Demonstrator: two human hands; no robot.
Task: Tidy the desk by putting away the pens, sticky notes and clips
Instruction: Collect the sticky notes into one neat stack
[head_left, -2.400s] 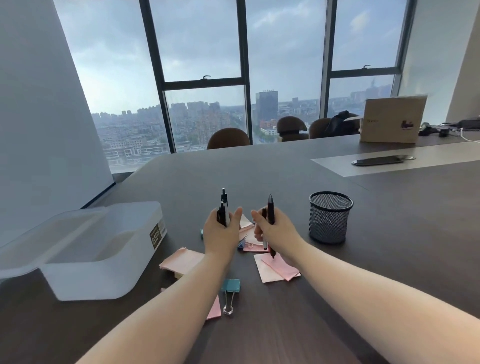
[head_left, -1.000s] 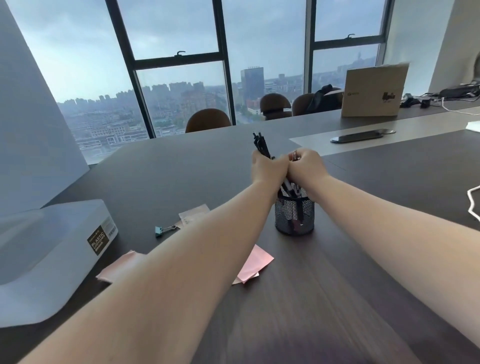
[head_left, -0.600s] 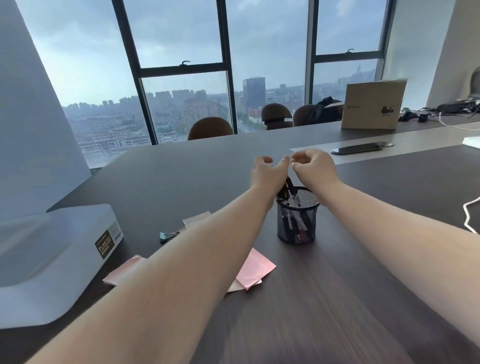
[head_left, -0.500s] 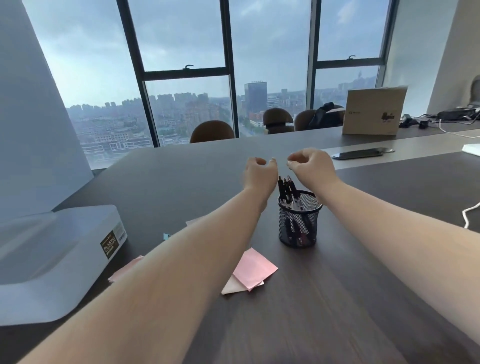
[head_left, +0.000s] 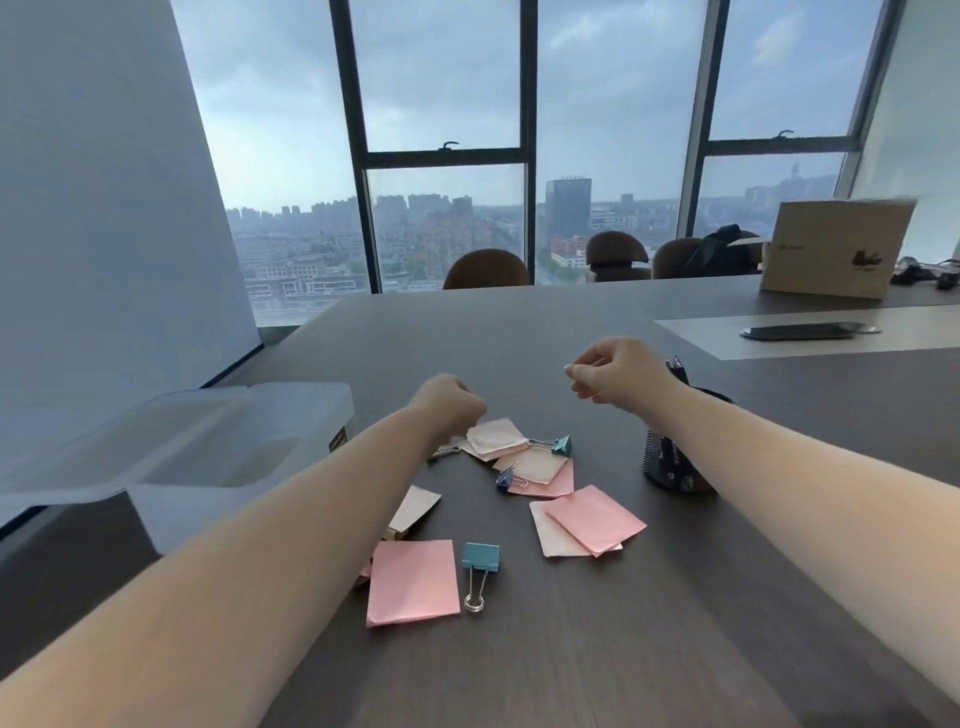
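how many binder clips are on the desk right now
4: a light blue one nearest the camera, a dark blue one mid-pile, a teal one farther back, and one half-hidden by the left forearm. More may be hidden.

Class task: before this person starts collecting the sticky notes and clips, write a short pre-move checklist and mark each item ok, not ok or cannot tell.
1. Pens in the mesh cup: ok, tips show above it.
2. Left hand free: cannot tell, curled shut.
3. Right hand free: ok, nothing visible in it.
4. Plastic bin open: ok.
5. Sticky notes reachable: ok, loose on the desk.
6. Blue clip unobstructed: ok.
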